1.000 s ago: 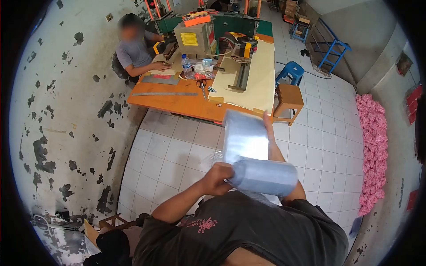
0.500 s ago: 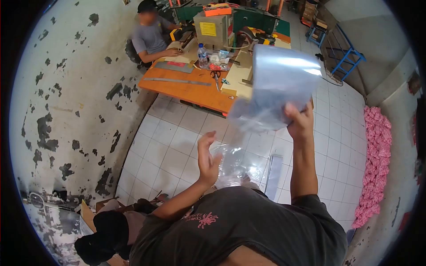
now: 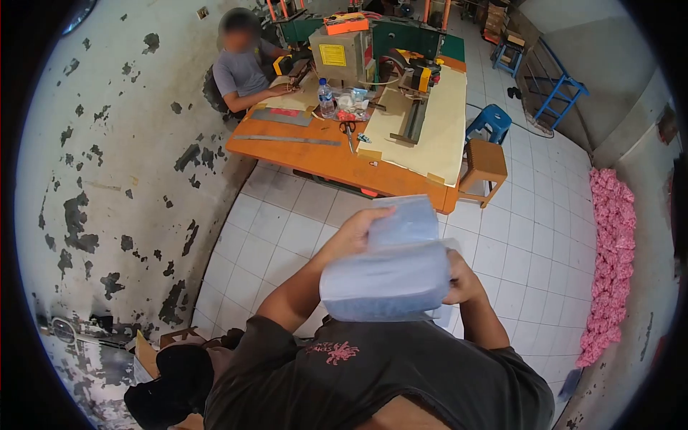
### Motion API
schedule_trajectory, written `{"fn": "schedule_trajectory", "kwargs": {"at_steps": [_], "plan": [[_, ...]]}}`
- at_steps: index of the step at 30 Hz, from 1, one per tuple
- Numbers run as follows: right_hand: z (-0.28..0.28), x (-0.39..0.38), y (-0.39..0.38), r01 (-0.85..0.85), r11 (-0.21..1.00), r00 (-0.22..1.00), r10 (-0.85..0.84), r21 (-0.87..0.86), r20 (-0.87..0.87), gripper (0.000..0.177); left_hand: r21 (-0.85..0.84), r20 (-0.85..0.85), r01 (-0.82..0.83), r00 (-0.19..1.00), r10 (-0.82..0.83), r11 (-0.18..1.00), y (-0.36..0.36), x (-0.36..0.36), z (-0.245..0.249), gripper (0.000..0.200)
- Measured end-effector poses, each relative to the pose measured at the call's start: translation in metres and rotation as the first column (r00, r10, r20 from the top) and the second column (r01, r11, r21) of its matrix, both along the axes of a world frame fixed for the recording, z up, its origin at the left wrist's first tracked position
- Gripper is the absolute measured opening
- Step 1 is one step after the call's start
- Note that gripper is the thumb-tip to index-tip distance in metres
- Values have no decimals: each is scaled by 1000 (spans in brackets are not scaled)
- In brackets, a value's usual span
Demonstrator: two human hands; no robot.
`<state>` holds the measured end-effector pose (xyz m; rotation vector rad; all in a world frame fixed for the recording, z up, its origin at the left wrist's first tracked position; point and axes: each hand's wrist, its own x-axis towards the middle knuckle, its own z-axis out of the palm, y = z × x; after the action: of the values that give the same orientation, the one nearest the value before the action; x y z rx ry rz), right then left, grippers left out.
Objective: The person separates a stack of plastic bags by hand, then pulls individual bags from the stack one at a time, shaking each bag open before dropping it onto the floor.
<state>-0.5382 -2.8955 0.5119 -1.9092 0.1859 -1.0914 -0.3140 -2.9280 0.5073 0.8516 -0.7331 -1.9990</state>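
Note:
A bundle of clear, bluish plastic sheets (image 3: 383,283) is held in front of my chest, its near part curled over toward me. My left hand (image 3: 358,231) grips the upper left edge of the sheets, thumb on top. At the right edge, my right hand (image 3: 462,278) is closed around the plastic, with some fingers hidden behind it. Beyond my hands stands an orange work table (image 3: 301,154) with scissors (image 3: 348,133), a water bottle (image 3: 326,98) and a metal strip (image 3: 288,140) on it.
A co-worker (image 3: 244,68) sits at the table's far left. Right of the table are a brown stool (image 3: 484,163) and a blue stool (image 3: 492,120). Pink bundles (image 3: 608,265) line the right wall. Another person in a black cap (image 3: 172,380) is close at lower left.
The plastic sheets have come down and toward my chest with my right hand. My left hand, empty before, now grips their left edge.

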Motion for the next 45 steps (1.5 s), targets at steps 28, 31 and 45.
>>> {"fn": "schedule_trajectory", "kwargs": {"at_steps": [28,31,45], "plan": [[-25,46,-50,-495,151,817,-254,856,517,57,-758,460,384,888,14,527,49,22,-4,27],[-81,43,-78,-503,41,823,-280,863,493,54,-828,429,350,898,94,438,57,23,-14,25],[40,22,-98,213,776,900,-392,594,189,57,-922,363,322,518,775,216,86,54,-33,40]]}}
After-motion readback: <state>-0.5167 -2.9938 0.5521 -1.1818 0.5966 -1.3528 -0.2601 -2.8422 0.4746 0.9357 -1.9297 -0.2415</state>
